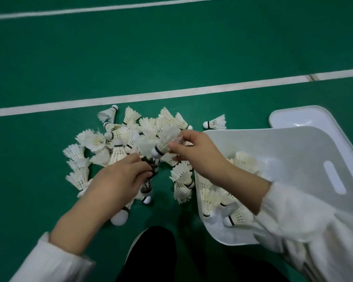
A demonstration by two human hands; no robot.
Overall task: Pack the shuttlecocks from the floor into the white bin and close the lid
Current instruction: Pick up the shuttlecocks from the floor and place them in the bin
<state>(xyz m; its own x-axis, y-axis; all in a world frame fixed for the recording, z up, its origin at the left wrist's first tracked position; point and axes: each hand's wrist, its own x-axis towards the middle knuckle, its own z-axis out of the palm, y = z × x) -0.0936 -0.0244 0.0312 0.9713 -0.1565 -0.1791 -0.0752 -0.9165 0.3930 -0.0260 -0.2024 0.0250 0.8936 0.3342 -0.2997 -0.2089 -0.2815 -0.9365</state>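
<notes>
A heap of white feather shuttlecocks (118, 143) lies on the green court floor in front of me. My right hand (194, 153) is shut on one shuttlecock (164, 142), cork end pointing down and left, held just above the heap. My left hand (118, 180) is closed on a nested stack of shuttlecocks (146, 190) whose cork tips stick out below the palm. The white bin (293, 143) stands to the right, open, with several shuttlecocks (234, 217) inside. Its white lid (302, 117) lies flat behind the bin.
One stray shuttlecock (215, 122) lies alone between the heap and the lid. White court lines (171, 93) cross the floor behind the heap. My dark knee or shoe (153, 253) sits at the bottom centre, close to the bin's near corner.
</notes>
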